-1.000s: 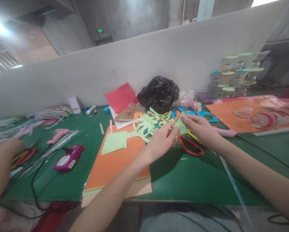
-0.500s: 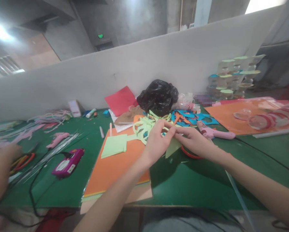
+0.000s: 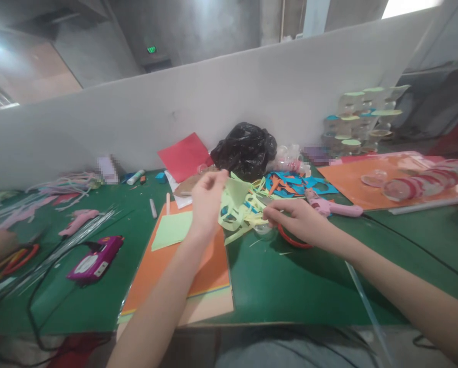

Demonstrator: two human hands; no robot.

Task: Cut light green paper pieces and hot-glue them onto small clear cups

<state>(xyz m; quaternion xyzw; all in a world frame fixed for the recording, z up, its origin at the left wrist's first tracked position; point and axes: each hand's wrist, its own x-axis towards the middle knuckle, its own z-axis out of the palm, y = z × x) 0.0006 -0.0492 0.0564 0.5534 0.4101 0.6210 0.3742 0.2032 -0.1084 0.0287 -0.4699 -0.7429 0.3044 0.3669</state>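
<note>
My left hand is closed on a light green paper piece, which hangs to the right of its fingertips. My right hand has its fingers pinched together; what they hold, if anything, is too small to make out. Below and between the hands lie light green paper scraps. Under my right hand, a red-rimmed round object shows in part. A stack of light green sheets rests on orange paper, left of my left hand.
Beyond the hands sit a black plastic bag and blue scraps. A pink glue gun with a cord lies at right. At left are a purple box and another person's hand near scissors.
My hands were together over the scraps and are now apart. My left hand has moved left and up with the green paper. The view has shifted slightly.
</note>
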